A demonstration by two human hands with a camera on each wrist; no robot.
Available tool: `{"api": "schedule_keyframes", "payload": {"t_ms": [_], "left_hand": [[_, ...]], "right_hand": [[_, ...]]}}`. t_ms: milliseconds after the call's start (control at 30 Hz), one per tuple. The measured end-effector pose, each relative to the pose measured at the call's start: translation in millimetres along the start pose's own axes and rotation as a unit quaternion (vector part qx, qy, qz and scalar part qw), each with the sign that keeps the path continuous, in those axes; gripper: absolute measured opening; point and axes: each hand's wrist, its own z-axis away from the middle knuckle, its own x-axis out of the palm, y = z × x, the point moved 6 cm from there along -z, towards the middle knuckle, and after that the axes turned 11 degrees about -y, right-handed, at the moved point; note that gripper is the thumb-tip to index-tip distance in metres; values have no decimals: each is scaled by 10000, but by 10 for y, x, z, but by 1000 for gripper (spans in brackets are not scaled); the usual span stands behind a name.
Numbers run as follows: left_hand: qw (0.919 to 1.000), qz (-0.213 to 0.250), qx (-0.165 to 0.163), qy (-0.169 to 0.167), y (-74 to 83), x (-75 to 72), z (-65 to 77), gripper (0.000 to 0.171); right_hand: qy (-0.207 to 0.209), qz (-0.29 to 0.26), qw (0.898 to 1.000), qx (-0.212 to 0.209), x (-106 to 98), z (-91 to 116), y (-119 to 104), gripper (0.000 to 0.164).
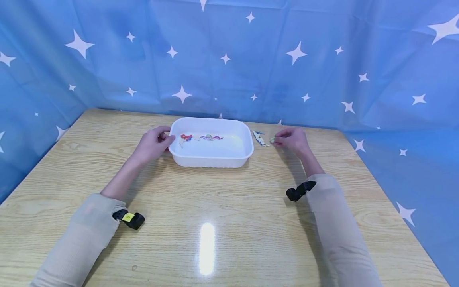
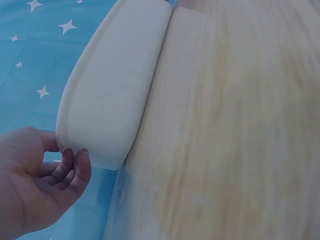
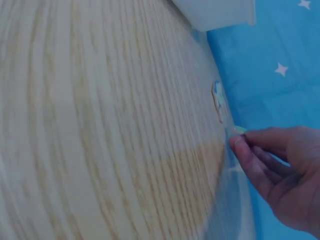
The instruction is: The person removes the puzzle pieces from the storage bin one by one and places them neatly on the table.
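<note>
A white plastic tub (image 1: 211,162) stands near the back of the table. At its left end my left hand (image 1: 152,144) grips the rim, thumb on top; the left wrist view shows fingers (image 2: 80,172) curled against the outer wall. Inside the tub lie a red-and-blue flat cutout (image 1: 186,137) and a pink, purple and green one (image 1: 211,137). To the right of the tub, my right hand (image 1: 295,140) pinches a small pale-green flat piece (image 1: 272,140), mostly hidden by the fingertips. Between that hand and the tub, a blue-and-white cutout (image 1: 259,138) lies on the table.
The wooden table (image 1: 172,223) extends toward me, with a bright light reflection on its front part. A blue curtain with white stars (image 1: 229,79) hangs directly behind the back edge. Black wrist cameras (image 1: 301,190) are strapped over both sleeves.
</note>
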Motion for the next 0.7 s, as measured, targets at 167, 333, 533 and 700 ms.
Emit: {"api": "schedule_keyframes", "payload": {"t_ms": [167, 333, 533, 700], "left_hand": [[10000, 29, -15, 17, 3, 0, 6, 45], [10000, 13, -53, 13, -7, 5, 8, 46], [10000, 7, -79, 5, -11, 10, 6, 46], [10000, 27, -37, 70, -17, 1, -6, 45]], "right_hand": [[-39, 194, 9998, 83, 1, -28, 51, 29], [24, 532, 9985, 136, 10, -48, 70, 27], [29, 701, 9975, 99, 0, -49, 78, 27], [-65, 726, 9973, 23, -2, -31, 72, 29]]}}
